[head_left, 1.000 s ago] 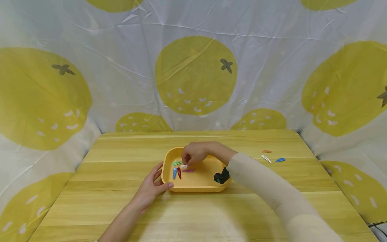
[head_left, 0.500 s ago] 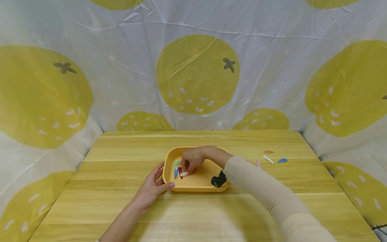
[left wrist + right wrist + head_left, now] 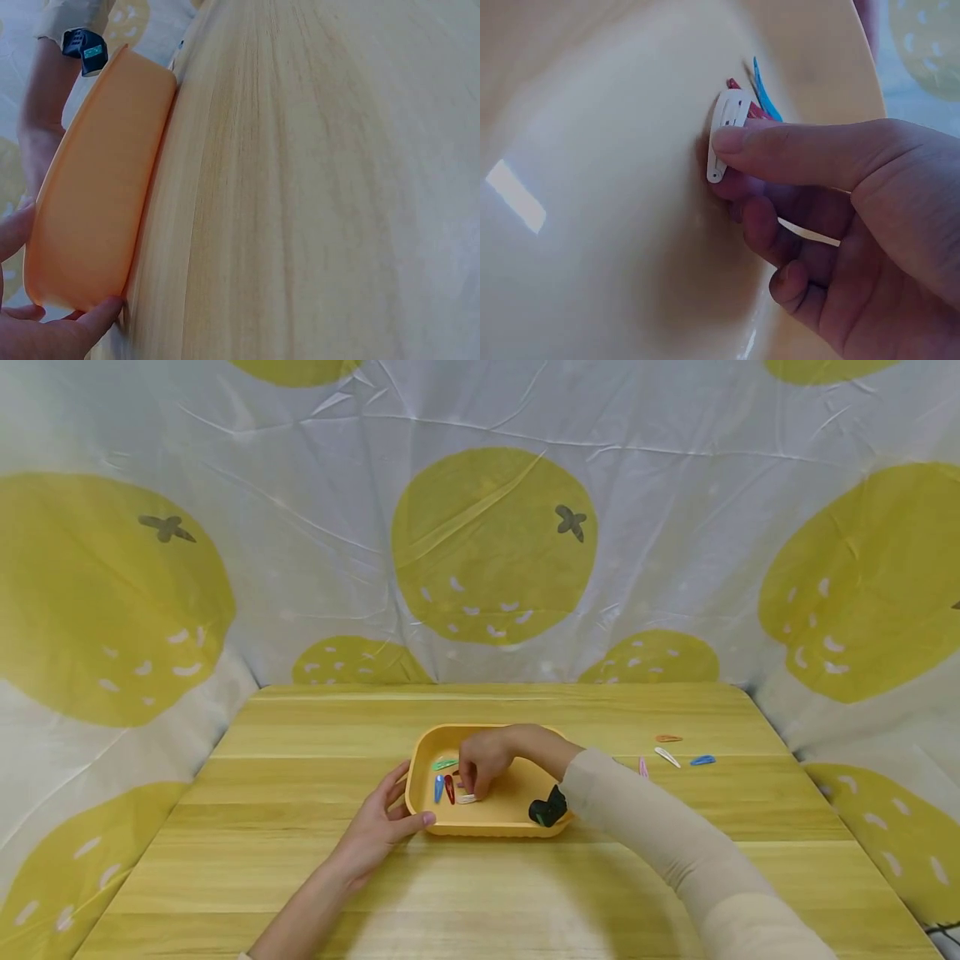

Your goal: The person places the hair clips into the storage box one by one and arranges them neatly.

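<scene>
Between its thumb and index finger, my right hand (image 3: 487, 760) pinches a white snap hair clip (image 3: 724, 131), low inside the yellow tray (image 3: 495, 830). A red hair clip (image 3: 450, 789), a blue one (image 3: 439, 788) and a green one (image 3: 445, 764) lie at the tray's left end. The purple clip (image 3: 461, 784) is mostly hidden behind my right fingers. My left hand (image 3: 378, 818) holds the tray's left end, thumb at the near rim and fingers along the outer side.
On the wooden table (image 3: 300, 827), right of the tray, lie an orange clip (image 3: 669, 738), a white clip (image 3: 667, 757), a blue clip (image 3: 703, 760) and a pink clip (image 3: 642, 767) near the sleeve. A black device (image 3: 548, 807) sits at my right wrist.
My right hand has brought the white clip toward the tray's near side, past the purple clip. The pink clip on the table has come out from behind the sleeve. My left hand keeps its hold.
</scene>
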Available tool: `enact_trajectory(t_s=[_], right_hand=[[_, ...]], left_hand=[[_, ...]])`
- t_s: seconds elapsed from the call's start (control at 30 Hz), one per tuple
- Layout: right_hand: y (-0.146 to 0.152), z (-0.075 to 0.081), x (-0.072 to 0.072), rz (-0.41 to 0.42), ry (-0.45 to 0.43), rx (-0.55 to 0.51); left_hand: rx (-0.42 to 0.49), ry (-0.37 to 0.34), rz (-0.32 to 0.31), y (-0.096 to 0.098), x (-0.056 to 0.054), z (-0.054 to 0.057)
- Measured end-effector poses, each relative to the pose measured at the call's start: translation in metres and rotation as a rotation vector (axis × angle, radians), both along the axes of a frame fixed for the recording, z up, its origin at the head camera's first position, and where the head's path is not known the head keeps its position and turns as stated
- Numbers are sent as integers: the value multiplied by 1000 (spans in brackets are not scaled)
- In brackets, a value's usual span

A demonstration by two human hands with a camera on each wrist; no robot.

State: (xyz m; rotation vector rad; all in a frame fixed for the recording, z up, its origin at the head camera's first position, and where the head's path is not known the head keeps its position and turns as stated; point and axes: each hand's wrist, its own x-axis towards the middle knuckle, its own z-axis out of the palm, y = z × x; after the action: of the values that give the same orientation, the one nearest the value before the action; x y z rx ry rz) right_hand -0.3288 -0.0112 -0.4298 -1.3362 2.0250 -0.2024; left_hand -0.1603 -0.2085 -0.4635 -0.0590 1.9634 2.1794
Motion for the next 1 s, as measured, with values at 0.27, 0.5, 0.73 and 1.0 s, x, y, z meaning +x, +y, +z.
enact_trajectory(t_s=[0.27,0.5,0.73,1.0], right_hand=[[-2,2,5,-5,24,8],[-3,2,4,5,60,11],[-4,4,5,21,73,22],[-4,6,5,20,96,2]], left_hand=[[-23,-5,13,1,0,0],[-36,-6,17,2,0,2],[-28,-6,19,2,1,2],[-20,-3,22,1,1,1]])
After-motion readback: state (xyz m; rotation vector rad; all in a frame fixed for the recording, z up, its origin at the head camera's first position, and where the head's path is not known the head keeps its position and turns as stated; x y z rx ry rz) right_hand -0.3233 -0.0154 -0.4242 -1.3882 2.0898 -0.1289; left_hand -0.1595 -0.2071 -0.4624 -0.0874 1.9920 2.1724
